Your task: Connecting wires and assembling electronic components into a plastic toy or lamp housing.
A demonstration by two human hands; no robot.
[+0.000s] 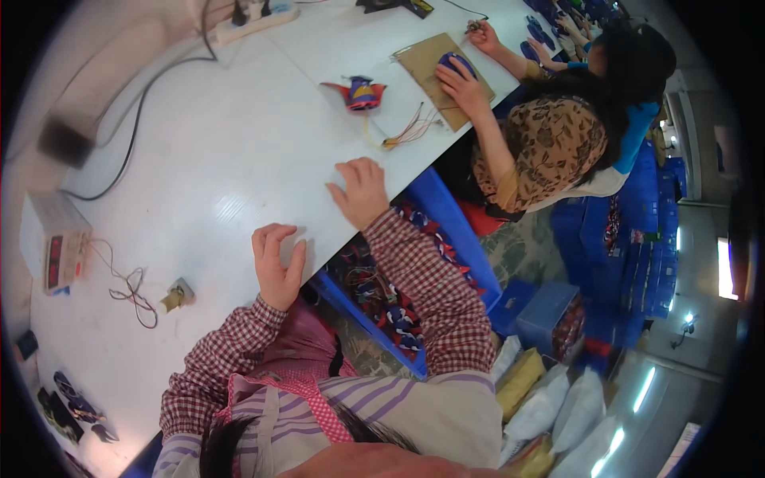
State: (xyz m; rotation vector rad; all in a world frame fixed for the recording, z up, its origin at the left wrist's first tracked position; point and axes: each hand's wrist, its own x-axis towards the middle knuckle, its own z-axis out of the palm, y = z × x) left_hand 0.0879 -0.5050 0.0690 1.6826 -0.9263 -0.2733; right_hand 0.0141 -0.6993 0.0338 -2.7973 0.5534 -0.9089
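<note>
Over the white table [215, 163], near its front edge, my left hand [279, 267] hovers or rests with fingers loosely bent and apart, nothing in them. Farther right, my right hand [362, 191] is at the table's edge, also without anything in it, its fingers slightly curled and spread. The nearest item beyond that hand is a bundle of thin coloured wires [405, 134]. It appears to lead to a small purple, red and yellow toy part [361, 94] with wing-like sides. Left of my left hand lies a small grey and beige block [177, 295].
At the left stands a power supply box [60, 259] with a red display and thin leads [137, 299]. A co-worker's hand [466, 86] presses a dark blue piece on a cardboard sheet [421, 64]. A blue crate [462, 231] of parts sits below the table edge.
</note>
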